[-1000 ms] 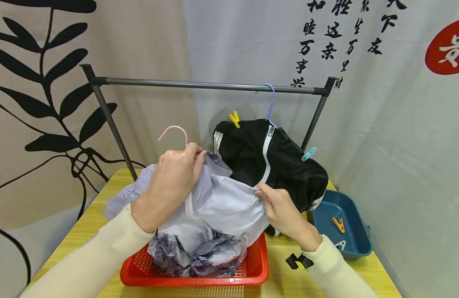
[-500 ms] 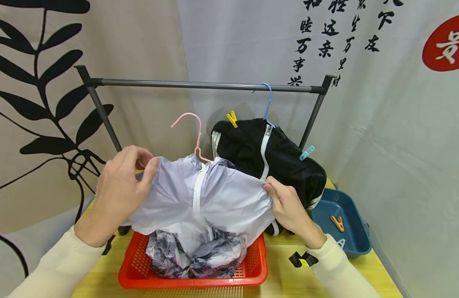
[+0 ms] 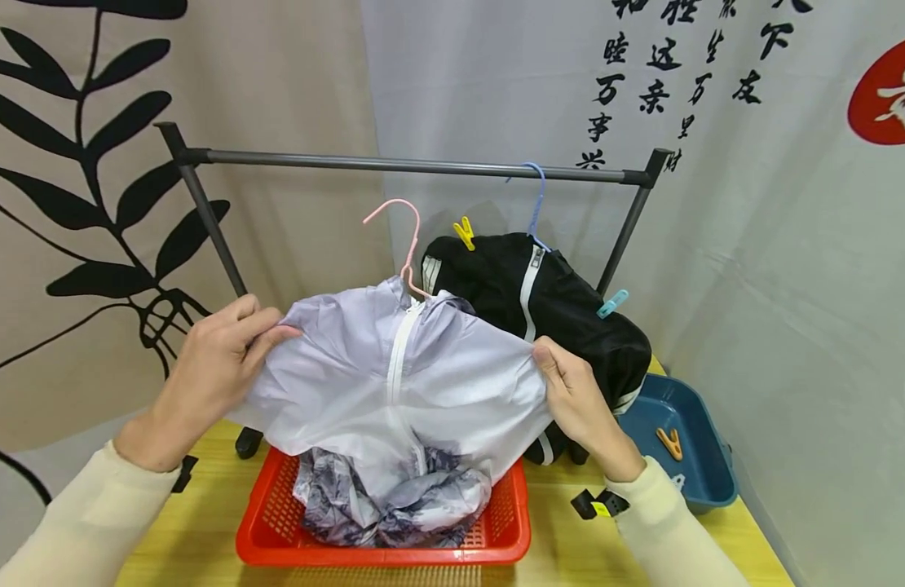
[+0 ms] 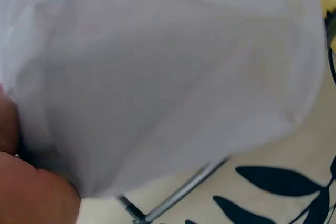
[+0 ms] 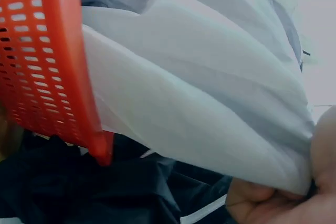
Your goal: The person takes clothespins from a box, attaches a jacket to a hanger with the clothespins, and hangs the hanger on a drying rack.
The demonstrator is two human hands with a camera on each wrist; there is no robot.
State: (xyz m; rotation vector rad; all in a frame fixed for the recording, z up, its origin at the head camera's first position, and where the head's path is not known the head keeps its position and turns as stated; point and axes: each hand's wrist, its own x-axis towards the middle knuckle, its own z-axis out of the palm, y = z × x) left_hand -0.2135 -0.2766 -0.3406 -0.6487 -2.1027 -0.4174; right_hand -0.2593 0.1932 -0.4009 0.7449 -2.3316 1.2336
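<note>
A pale lilac-white zip jacket [image 3: 342,383] is stretched between both hands, its patterned grey lower part bunched in the red basket [image 3: 382,556]. From its collar rises the hook of a pink hanger [image 3: 415,236], which stands free of the rail. My left hand [image 3: 216,359] pinches the jacket's left shoulder between thumb and fingers. At the other shoulder, my right hand [image 3: 576,391] grips the fabric. In the right wrist view the right thumb and fingers close on the jacket cloth [image 5: 210,103] beside the basket wall. Cloth fills most of the left wrist view.
A dark metal rail [image 3: 394,165] spans the back. On it, a black jacket [image 3: 562,318] hangs from a blue hanger [image 3: 538,204], with a yellow clip [image 3: 464,233] and a light-blue clip [image 3: 612,304]. A blue bin [image 3: 705,456] with an orange clip [image 3: 669,443] stands at the right.
My left hand has moved from near the collar to the jacket's left shoulder and taken hold there. The jacket has spread out and risen, and the pink hook has shifted up and right.
</note>
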